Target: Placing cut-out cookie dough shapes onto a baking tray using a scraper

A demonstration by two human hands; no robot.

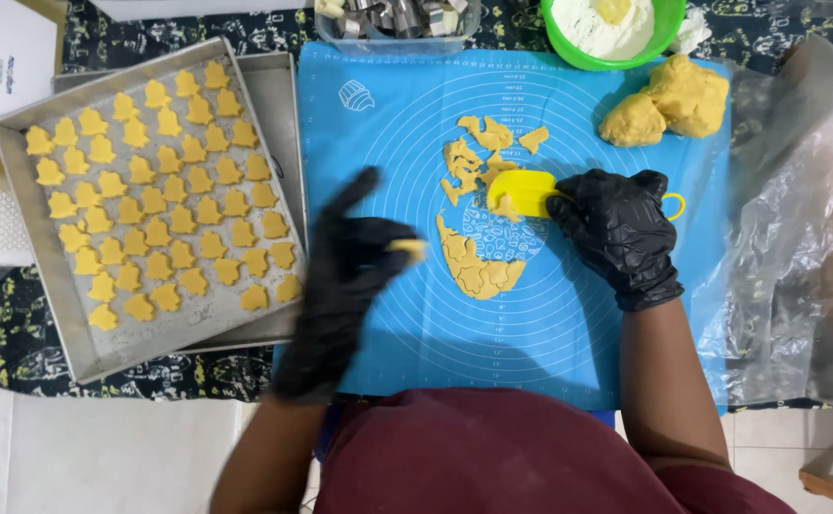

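Right hand [618, 233] grips the yellow scraper [523, 193] mid-frame, flat on the blue mat [397, 124] to get under dough. Left hand [345, 271], blurred, pinches a dough cutout [407, 249] near the tray [31, 205] at left.

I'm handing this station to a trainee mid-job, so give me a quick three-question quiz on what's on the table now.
1. True or false: the right hand in a black glove holds the flat yellow plastic scraper.
2. What lies on the rectangular metal baking tray?
A. flour
B. rows of small yellow cut-out dough shapes
C. cutters
3. What does the blurred left hand carry at its fingertips?

Key:
1. true
2. B
3. A small yellow dough piece, lifted above the blue silicone baking mat.
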